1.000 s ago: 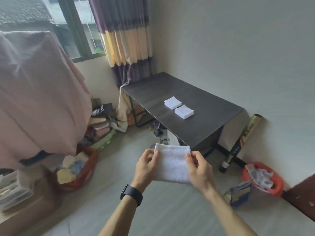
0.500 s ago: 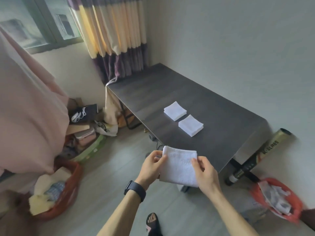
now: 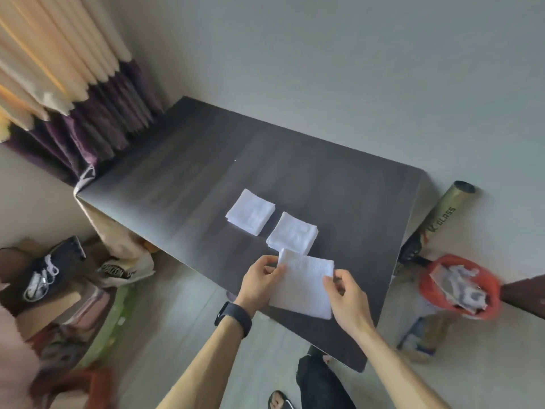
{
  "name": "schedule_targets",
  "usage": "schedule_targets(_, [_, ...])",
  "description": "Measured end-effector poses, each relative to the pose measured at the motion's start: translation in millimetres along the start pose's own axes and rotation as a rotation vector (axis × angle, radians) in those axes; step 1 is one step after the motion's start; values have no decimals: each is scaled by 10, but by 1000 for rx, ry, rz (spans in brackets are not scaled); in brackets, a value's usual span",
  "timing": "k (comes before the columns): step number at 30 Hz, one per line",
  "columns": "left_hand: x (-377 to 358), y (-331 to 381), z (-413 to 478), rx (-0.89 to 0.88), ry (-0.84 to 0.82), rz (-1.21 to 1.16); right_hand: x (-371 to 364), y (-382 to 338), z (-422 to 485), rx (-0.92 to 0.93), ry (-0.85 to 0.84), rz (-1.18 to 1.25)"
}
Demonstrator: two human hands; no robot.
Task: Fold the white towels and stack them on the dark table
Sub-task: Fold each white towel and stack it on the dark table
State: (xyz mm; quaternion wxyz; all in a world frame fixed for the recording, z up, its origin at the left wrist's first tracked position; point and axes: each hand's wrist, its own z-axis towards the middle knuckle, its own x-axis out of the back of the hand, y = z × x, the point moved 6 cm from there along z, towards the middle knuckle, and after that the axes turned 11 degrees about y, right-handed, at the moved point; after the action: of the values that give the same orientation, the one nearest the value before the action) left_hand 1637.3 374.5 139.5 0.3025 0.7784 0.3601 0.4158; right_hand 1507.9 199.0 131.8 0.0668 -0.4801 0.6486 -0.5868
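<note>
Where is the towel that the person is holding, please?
Head view, low centre: the held towel is pinched between left hand and right hand over the near edge of the dark table, beside the nearer folded towel.

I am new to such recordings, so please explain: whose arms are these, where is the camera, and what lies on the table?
There is no machine here: a person works with bare hands. The camera sits on the person's head and looks down, so the arms enter from below. The left hand, with a black wristband, and the right hand each pinch an upper corner of the held towel, over the near part of the dark table. On the table lie two folded white towels side by side: the far towel and the near towel.
</note>
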Motion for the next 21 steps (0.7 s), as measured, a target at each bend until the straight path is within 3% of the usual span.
schedule_targets(12, [-223, 130, 1327, 109, -69, 125, -536, -6, 1025, -203, -12, -6])
schedule_targets(21, [-451, 58, 2201, 50, -156, 298, -1003, 143, 1460, -348, 135, -38])
